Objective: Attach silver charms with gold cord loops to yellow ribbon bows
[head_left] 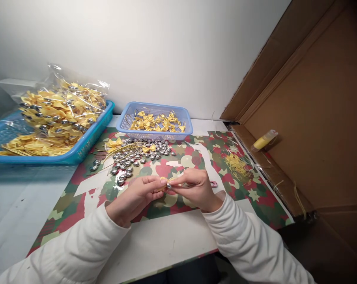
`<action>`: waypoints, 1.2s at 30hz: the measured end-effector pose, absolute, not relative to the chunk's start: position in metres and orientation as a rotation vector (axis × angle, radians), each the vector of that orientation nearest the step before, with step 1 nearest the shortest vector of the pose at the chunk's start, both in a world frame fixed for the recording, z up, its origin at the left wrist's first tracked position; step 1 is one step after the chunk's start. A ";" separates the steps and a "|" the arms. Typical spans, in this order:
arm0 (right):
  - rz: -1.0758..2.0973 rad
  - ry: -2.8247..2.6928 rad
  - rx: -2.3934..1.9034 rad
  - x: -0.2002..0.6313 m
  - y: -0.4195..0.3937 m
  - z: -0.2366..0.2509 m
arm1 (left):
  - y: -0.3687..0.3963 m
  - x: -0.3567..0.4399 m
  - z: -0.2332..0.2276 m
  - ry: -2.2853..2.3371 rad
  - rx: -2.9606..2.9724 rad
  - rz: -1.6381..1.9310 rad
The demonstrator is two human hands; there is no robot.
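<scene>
A small yellow satin ribbon bow sits pinched between the fingertips of both hands, low in the middle of the head view, just above the camouflage-patterned paper mat in green, red and cream. The left hand presses thumb and fingers together on the bow's left side; the right hand pinches its right side, and a tiny silver bead shows at the point where the fingertips meet. Both arms wear white sleeves.

Just beyond the hands a loose heap of shiny silver oval beads lies on the mat, with a few yellow bows and thin cords mixed in. Behind the heap stands a small pale-blue plastic basket holding more yellow bows. To the left, a larger blue plastic tray carries a clear plastic bag stuffed with yellow bows and silver beads. On the right of the mat lies a tangle of thin yellow thread. Further right, a small yellow tube rests on a brown cardboard box flap.
</scene>
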State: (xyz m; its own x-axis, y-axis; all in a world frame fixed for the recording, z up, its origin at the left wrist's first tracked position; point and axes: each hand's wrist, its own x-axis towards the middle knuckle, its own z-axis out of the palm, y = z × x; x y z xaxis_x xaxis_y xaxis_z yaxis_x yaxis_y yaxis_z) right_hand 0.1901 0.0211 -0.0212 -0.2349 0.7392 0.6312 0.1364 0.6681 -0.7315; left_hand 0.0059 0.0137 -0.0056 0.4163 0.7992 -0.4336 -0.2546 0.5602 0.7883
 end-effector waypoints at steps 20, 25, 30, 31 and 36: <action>1.499 -0.584 -0.867 0.215 0.061 -0.008 | -0.005 0.018 -0.017 0.908 2.990 0.653; 1.478 -0.637 -0.916 0.207 0.068 -0.018 | -0.014 0.027 -0.019 0.906 3.180 0.361; 1.425 -0.797 -0.981 0.203 0.071 -0.023 | -0.017 0.028 -0.022 0.980 3.072 0.446; 1.413 -0.827 -1.004 0.203 0.071 -0.025 | -0.018 0.028 -0.023 0.984 3.063 0.461; 1.332 -0.954 -1.148 0.207 0.074 -0.035 | -0.016 0.030 -0.024 1.010 3.070 0.479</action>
